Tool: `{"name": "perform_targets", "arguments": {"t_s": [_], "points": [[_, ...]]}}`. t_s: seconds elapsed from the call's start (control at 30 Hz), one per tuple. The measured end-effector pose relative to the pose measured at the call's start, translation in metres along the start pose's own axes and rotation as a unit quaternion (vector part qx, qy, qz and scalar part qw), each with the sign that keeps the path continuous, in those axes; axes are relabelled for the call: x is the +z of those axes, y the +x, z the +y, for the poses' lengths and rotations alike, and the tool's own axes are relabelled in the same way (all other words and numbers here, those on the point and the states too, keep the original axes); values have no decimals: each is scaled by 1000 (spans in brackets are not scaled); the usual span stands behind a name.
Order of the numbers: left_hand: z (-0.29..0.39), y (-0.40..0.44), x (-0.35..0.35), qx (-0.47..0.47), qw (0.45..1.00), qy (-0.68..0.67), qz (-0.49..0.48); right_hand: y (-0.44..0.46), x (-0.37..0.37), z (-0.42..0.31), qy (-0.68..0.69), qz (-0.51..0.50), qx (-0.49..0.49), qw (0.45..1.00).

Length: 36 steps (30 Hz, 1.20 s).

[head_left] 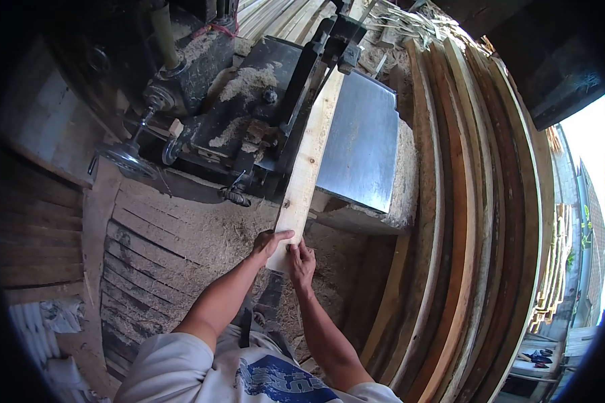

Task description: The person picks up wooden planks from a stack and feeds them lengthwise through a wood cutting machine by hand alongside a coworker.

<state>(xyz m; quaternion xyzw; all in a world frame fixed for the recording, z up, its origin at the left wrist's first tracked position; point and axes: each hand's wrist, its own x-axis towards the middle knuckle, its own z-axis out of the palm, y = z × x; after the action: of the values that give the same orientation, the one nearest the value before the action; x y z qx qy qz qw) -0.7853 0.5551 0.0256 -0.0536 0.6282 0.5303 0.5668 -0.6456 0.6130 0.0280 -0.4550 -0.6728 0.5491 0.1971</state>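
Observation:
A pale wooden board with a few knots lies along the black fence of a band saw, on its smooth metal table. Its near end sticks out past the table edge toward me. My left hand grips the left edge of that end, thumb on top. On the right edge, close to the other hand, my right hand is closed on the same board. The far end of the board passes under the saw's dark guide assembly, where the blade is hard to make out.
Long rough planks stand stacked along my right side. To the left are a metal handwheel and the machine's sawdust-covered fence base. Sawdust covers the slatted floor. Wood offcuts pile up behind the machine.

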Motion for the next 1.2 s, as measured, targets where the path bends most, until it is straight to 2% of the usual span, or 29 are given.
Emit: {"name": "perform_targets", "arguments": {"t_s": [0.07, 0.1, 0.17, 0.2, 0.27, 0.37, 0.43, 0.47, 0.5, 0.53, 0.57, 0.6, 0.63, 0.67, 0.7, 0.73, 0.77, 0.8, 0.87, 0.9, 0.93, 0.97, 1.0, 1.03, 1.07, 1.13, 1.2], "points": [[19, 25, 3, 6, 1000, -1, -7, 28, 2, -10, -14, 1, 7, 1000], [27, 36, 3, 8, 1000, -1, -9, 42, 1, -14, -32, -15, -29, 999], [47, 51, 5, 58, 996, 54, 34, 72, 9, -10, 4, -20, -37, 999], [58, 54, 9, 68, 994, 69, 42, 86, 12, -7, 33, -13, -43, 998], [71, 49, 15, 76, 996, 42, 26, 116, 11, -10, 7, 18, -58, 998], [44, 72, -8, 64, 994, 75, 47, 166, 18, -13, -17, -3, -48, 999], [25, 60, -12, 84, 990, 37, 109, 201, 21, -23, -55, -12, -55, 997], [15, 61, -18, 138, 976, 49, 159, 218, 20, -27, -91, -13, -64, 994], [1, 64, -26, 188, 958, 63, 208, 235, 17, -22, -105, -53, -84, 990], [-7, 65, -35, 236, 935, 79, 254, 260, 19, 7, -59, -83, -112, 988], [13, 41, -40, 322, 893, 117, 292, 249, 21, -5, -17, -53, -111, 992], [20, 39, -62, 333, 878, 182, 291, 229, 17, -27, 24, -21, -109, 994], [32, 33, -81, 363, 850, 220, 312, 203, 14, -45, 23, 20, -58, 998], [37, 40, -100, 405, 812, 207, 365, 186, 16, -41, 98, 68, -23, 993], [44, 44, -123, 387, 790, 222, 420, 170, 12, -32, 136, 96, 3, 986], [47, 53, -145, 361, 814, 170, 422, 155, 8, -22, 174, 125, 29, 976], [37, 78, -168, 386, 827, 93, 399, 135, 6, -19, 165, 175, 36, 970], [24, 106, -197, 349, 880, 45, 319, 123, 0, -2, 193, 175, 53, 964], [38, 108, -197, 346, 876, 81, 326, 97, -9, 23, 179, 219, 56, 958], [59, 97, -190, 457, 805, 215, 311, 81, -17, 21, 199, 215, 82, 953], [88, 77, -176, 554, 706, 338, 285, 65, -26, 16, 217, 210, 106, 947], [117, 58, -162, 632, 582, 448, 249, 56, -35, 30, 199, 223, 113, 948], [144, 50, -145, 698, 517, 481, 122, 44, -48, 62, 230, 196, 98, 948], [155, 58, -136, 711, 478, 516, 18, 31, -57, 71, 196, 205, 115, 952], [164, 67, -128, 728, 415, 538, -88, 19, -62, 76, 160, 213, 131, 955], [140, 101, -132, 623, 403, 662, -112, -7, -65, 90, 148, 219, 147, 953], [133, 108, -116, 645, 516, 560, 60, -33, -71, 95, 139, 218, 163, 952]]}}
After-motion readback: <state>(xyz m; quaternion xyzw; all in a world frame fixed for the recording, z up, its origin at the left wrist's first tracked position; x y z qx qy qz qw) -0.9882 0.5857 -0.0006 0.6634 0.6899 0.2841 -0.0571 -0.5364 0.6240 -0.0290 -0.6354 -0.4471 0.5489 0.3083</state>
